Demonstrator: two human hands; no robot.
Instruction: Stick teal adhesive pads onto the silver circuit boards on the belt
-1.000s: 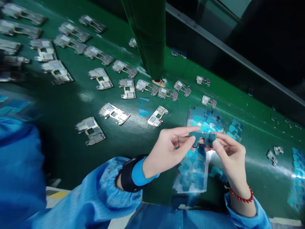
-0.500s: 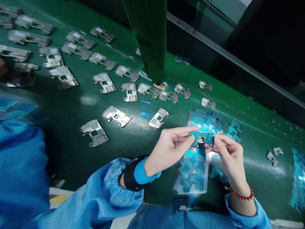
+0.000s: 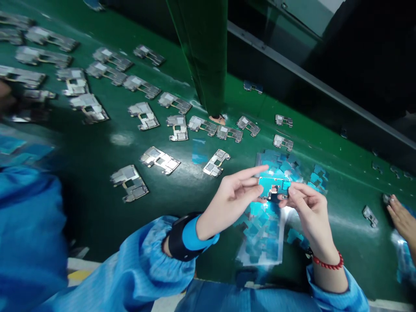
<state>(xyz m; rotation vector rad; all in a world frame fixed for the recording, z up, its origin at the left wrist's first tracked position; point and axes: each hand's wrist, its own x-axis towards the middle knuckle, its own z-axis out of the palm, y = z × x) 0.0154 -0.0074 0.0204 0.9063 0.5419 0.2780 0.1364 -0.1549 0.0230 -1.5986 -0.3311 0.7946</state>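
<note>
A small phone circuit board (image 3: 267, 187), partly covered in blue film, is held up between both my hands. My left hand (image 3: 235, 197) pinches its left end between thumb and fingers, with the index finger stretched out above the board. At the other end, my right hand (image 3: 307, 206) grips the board's edge with thumb and fingertips. Below the board lies a clear plastic sheet (image 3: 276, 255) bearing many blue film pieces (image 3: 260, 234). A few more blue film cutouts (image 3: 318, 177) lie right of the sheet.
Many circuit boards (image 3: 160, 160) are scattered over the green bench (image 3: 182, 190), mostly to the left. A dark green post (image 3: 208, 56) rises at the back. A co-worker's hand (image 3: 403, 219) reaches in at right, by a board. Another person's blue sleeve (image 3: 29, 234) fills the lower left.
A co-worker's hand has come in at the right, at one of two small boards there. My left index finger has lifted away from the board, which has tilted slightly and moved a little left.
</note>
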